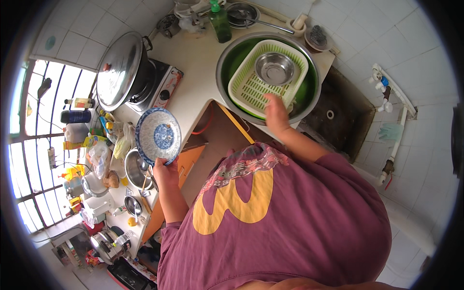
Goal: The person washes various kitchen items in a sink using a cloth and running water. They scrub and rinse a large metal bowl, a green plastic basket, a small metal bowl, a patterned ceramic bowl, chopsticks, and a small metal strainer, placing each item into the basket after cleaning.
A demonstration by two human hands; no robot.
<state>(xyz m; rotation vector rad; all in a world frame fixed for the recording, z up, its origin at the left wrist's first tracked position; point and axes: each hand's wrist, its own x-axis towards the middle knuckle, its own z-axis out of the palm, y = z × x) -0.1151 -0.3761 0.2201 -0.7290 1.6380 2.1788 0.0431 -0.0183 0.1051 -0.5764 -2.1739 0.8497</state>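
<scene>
My left hand (166, 172) grips the near rim of a blue-and-white patterned bowl (148, 136), tilted so its inside faces me. Small dark specks show in the bowl. At the near edge of a white-and-green plastic basket (241, 96) is my right hand (277, 116); its thumb points up, its other fingers are mostly hidden, and whether it grips the rim is unclear. The slotted basket rests in a wide metal-rimmed basin (220, 65) with a green inside. A small stainless steel bowl (274, 69) sits inside the basket.
Right of the basin is a dark sink (337, 101) below wall-mounted taps (382, 81). A large lidded pot (121, 70) stands on a portable gas stove (165, 90) at left. Behind the basin stands a green pump bottle (220, 23). Bottles, bags and metal bowls crowd the left counter.
</scene>
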